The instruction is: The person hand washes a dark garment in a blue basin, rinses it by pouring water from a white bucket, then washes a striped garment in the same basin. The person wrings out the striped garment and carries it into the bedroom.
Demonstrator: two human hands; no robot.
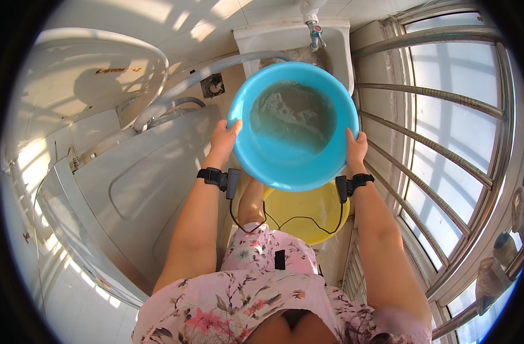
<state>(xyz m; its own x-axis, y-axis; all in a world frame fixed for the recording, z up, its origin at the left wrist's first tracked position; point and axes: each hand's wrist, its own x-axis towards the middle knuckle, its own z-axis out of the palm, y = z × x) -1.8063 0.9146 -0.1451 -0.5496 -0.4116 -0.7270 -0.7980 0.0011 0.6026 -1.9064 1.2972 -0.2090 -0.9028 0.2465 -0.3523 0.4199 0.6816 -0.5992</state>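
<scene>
My left hand (224, 139) grips the left rim of a blue plastic basin (287, 174), thumb over the edge. On the opposite side my right hand (356, 148) holds the same rim. Murky greyish water (294, 114) with some foam lies in the basin, pooled towards its far side. The basin is tilted and overlaps the near part of a white sink (341, 47). Lower down, partly hidden under it, is a yellow basin (302, 210).
A tap (315, 36) hangs over the sink. A grey corrugated hose (188, 84) runs into the sink area, past a floor drain (213, 85). On the left stands a grey appliance (158, 163); on the right, metal bars (442, 150) cross a window. Thin black cables link my wrist devices.
</scene>
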